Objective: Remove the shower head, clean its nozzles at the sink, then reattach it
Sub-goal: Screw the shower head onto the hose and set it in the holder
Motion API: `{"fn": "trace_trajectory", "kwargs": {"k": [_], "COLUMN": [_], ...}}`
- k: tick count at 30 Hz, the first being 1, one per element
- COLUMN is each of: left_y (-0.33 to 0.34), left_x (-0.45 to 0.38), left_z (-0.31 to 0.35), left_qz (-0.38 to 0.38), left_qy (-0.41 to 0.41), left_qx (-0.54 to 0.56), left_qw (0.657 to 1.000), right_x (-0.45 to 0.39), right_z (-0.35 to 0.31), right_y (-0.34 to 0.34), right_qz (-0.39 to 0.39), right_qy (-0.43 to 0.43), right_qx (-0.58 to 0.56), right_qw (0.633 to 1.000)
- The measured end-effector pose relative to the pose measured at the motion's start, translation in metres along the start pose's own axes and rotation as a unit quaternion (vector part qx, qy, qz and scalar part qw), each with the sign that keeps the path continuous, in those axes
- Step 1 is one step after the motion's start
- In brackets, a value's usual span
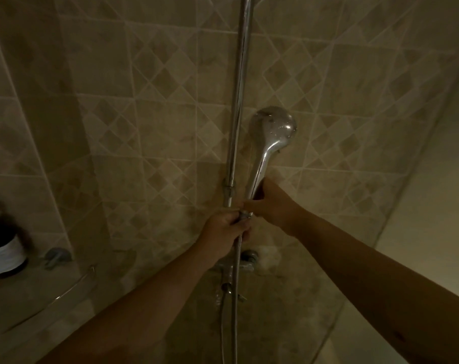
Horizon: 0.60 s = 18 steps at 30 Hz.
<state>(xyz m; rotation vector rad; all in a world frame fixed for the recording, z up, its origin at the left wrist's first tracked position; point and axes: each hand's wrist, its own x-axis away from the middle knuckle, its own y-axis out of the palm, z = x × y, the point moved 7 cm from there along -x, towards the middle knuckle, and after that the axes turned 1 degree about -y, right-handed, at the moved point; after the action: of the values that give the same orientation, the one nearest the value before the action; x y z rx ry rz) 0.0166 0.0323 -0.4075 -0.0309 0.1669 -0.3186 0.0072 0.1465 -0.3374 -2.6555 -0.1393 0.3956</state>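
**Both hands at the foot of the shower head's handle**

The fingers of the left hand (224, 228) are curled around the hose nut (245, 215) at the base of the handle, thumb and fingertips pinching the joint where the metal hose (235, 269) begins. The right hand (271, 203) is wrapped round the lower end of the handle just above, its thumb lying up along the chrome. The two hands nearly touch at the joint.

The shower head (271, 139) stands almost upright, its long axis running up from the hands and leaning slightly to the right. The round head is at the top, its domed chrome back facing the camera and speckled with water drops; the nozzle face is turned toward the wall and hidden. It sits just to the right of the vertical chrome riser rail (239, 95), near it but apart.

Below the hands the hose hangs straight down past the mixer tap (233, 269) fixed to the wall.

The wall (144, 114) is beige tile with a diamond pattern, dimly lit. At the left a corner shelf (39, 290) with a curved wire rail holds a dark bottle with a white label (4, 254).
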Motion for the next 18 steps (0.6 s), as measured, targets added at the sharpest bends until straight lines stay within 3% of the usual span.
{"fn": "trace_trajectory", "kwargs": {"k": [3, 5, 7, 10, 13, 16, 18], "left_y": [-0.002, -0.002, -0.001, -0.001, 0.001, -0.004, -0.005], "left_x": [-0.002, -0.003, -0.005, -0.009, -0.008, -0.006, -0.004], "left_z": [0.004, 0.005, 0.004, 0.005, 0.005, 0.003, 0.002], "left_qz": [-0.057, -0.083, -0.073, 0.008, 0.026, -0.021, -0.052], "left_qy": [-0.013, -0.032, -0.028, 0.017, 0.045, 0.031, 0.005], "left_qx": [0.058, 0.109, 0.092, -0.036, -0.091, -0.053, 0.012], "left_qw": [0.997, 0.99, 0.993, 0.999, 0.995, 0.998, 0.999], "right_x": [0.006, 0.008, 0.004, -0.002, 0.001, 0.005, 0.008], "right_z": [-0.009, -0.016, -0.016, -0.009, -0.008, -0.012, -0.017], "right_y": [0.003, 0.0, -0.005, -0.013, -0.013, -0.005, 0.001], "right_qz": [-0.109, -0.138, -0.102, 0.027, 0.112, 0.031, -0.081], "right_qy": [-0.002, -0.018, -0.036, -0.036, -0.056, -0.068, -0.04], "right_qx": [-0.142, -0.216, -0.198, -0.065, 0.022, 0.028, -0.075], "right_qw": [0.984, 0.966, 0.974, 0.997, 0.992, 0.997, 0.993]}}
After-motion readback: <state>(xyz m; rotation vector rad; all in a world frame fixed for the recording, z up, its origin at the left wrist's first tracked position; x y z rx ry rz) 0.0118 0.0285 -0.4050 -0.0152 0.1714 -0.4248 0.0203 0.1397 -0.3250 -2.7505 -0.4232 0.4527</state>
